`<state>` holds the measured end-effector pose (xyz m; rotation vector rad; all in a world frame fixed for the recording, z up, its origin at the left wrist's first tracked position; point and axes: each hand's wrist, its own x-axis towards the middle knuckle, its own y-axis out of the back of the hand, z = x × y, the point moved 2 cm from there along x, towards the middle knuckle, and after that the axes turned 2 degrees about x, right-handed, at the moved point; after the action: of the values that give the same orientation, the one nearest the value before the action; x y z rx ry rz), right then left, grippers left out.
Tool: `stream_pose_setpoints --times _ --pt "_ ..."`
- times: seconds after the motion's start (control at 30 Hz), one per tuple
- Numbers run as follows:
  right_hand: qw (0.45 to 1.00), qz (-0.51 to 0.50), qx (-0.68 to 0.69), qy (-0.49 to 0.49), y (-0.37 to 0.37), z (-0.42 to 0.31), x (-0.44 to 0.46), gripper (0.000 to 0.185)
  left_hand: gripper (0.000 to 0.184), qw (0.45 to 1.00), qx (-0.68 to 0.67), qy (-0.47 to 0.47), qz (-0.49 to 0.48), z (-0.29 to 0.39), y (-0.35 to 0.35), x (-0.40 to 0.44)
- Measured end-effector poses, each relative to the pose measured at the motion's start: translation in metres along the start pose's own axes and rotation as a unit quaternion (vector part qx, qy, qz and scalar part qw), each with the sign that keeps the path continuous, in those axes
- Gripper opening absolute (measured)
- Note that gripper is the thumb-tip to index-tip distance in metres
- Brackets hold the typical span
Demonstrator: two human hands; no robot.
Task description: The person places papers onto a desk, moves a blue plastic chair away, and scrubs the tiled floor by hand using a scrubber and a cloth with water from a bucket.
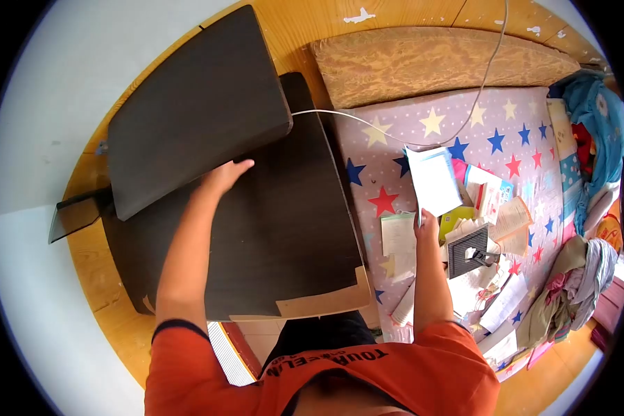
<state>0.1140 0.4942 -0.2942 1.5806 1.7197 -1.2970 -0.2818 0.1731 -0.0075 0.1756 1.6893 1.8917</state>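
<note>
While the right hand (pixel 428 225) clamps a thin white paper booklet (pixel 435 182) by its near edge over star-printed lilac bedding (pixel 381 156), it seems light, floppy, best gripped there; left hand (pixel 220 178) fingers half-hidden, grip unclear.

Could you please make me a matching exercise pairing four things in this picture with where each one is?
Things
1. White rectangular sheaf of paper
2. Dark brown, flat, round-cornered board
3. Thin white cable
4. Black, grid-patterned rectangular panel

Places
A. Among the open books and loose papers
B. Above the dark brown tabletop, next to the left hand
C. In the right hand
D. Looping over the star-patterned bedsheet, up to the picture's top edge

Pairs: 1-C, 2-B, 3-D, 4-A
</note>
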Motion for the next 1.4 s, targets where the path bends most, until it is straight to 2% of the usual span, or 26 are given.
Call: stream_pose_setpoints --times 0.03,0.1,0.13,0.2,0.23,0.33,0.37,0.4,0.47,0.5,0.6,0.67,0.7,0.73,0.8,0.83,1.03,1.17,1.2,1.27,1.33,1.37,1.4 --pt "0.999 -0.044 -0.009 0.006 0.011 -0.001 -0.013 0.014 0.077 1.0 0.021 -0.018 0.004 -0.003 0.008 0.01" --pt "0.997 -0.036 -0.054 0.036 0.021 0.005 -0.081 0.019 0.078 0.997 0.061 -0.053 0.009 -0.014 0.018 0.032" --pt "0.98 -0.079 -0.169 0.07 0.035 0.008 -0.109 0.028 0.078 0.995 0.067 -0.071 0.012 -0.02 0.019 0.037" --pt "0.993 -0.007 -0.113 0.016 0.015 0.011 -0.192 0.034 0.079 0.991 0.081 -0.1 0.028 -0.039 0.017 0.048" --pt "0.992 -0.01 -0.125 0.009 -0.003 0.01 -0.231 0.034 0.08 0.989 0.085 -0.117 0.043 -0.046 0.013 0.05" --pt "0.982 -0.099 -0.158 0.021 -0.008 0.024 -0.29 0.031 0.081 0.98 0.08 -0.166 0.075 -0.051 0.0 0.047" --pt "0.983 -0.096 -0.156 0.018 -0.014 0.026 -0.307 0.031 0.081 0.981 0.065 -0.17 0.068 -0.039 -0.007 0.037" --pt "0.975 -0.118 -0.187 0.009 -0.023 0.03 -0.323 0.029 0.082 0.987 0.035 -0.154 0.02 -0.018 -0.006 0.02" --pt "0.968 -0.138 -0.208 0.0 -0.039 0.052 -0.346 0.028 0.082 0.991 -0.009 -0.122 -0.053 0.005 -0.013 -0.011" --pt "0.974 -0.133 -0.186 0.002 -0.045 0.066 -0.356 0.028 0.081 0.984 0.063 -0.167 0.023 0.019 -0.016 -0.032" --pt "0.985 -0.128 -0.116 0.013 -0.063 0.116 -0.377 0.031 0.059 0.973 0.059 -0.201 0.093 0.028 -0.048 -0.083" --pt "0.992 -0.107 -0.072 0.004 -0.074 0.158 -0.388 0.032 0.046 0.972 0.1 -0.206 0.058 0.024 -0.062 -0.104" --pt "0.994 -0.098 -0.047 -0.01 -0.081 0.173 -0.395 0.032 0.038 0.958 0.078 -0.249 0.117 0.018 -0.074 -0.112" --pt "0.996 -0.087 -0.023 -0.022 -0.086 0.187 -0.405 0.032 0.038 0.948 0.029 -0.31 0.063 0.023 -0.038 -0.144" --pt "0.992 -0.108 0.009 -0.06 -0.094 0.214 -0.414 0.033 0.043 0.93 0.008 -0.366 0.027 0.005 -0.029 -0.173" --pt "0.996 -0.065 0.01 -0.06 -0.099 0.229 -0.417 0.032 0.045 0.928 0.018 -0.37 0.029 -0.005 -0.035 -0.176" --pt "0.995 -0.055 0.045 -0.074 -0.121 0.287 -0.402 0.033 0.059 0.932 0.096 -0.348 0.023 -0.046 -0.06 -0.185" --pt "0.994 -0.079 -0.039 -0.072 -0.12 0.318 -0.392 0.036 0.068 0.949 0.169 -0.267 0.011 -0.128 -0.064 -0.229" --pt "0.983 -0.069 -0.153 -0.07 -0.107 0.328 -0.392 0.045 0.07 0.958 0.155 -0.241 0.009 -0.152 -0.066 -0.246" --pt "0.926 -0.061 -0.372 0.022 -0.088 0.325 -0.415 0.054 0.077 0.976 0.098 -0.195 0.005 -0.191 -0.078 -0.271" --pt "0.899 -0.114 -0.418 0.061 -0.045 0.318 -0.442 0.052 0.077 0.98 0.107 -0.162 -0.032 -0.207 -0.076 -0.306" --pt "0.881 -0.152 -0.437 0.097 -0.024 0.313 -0.451 0.049 0.075 0.976 0.117 -0.181 -0.044 -0.203 -0.076 -0.313" --pt "0.879 -0.137 -0.443 0.116 0.008 0.313 -0.465 0.044 0.073 0.97 0.129 -0.197 -0.059 -0.201 -0.079 -0.327"
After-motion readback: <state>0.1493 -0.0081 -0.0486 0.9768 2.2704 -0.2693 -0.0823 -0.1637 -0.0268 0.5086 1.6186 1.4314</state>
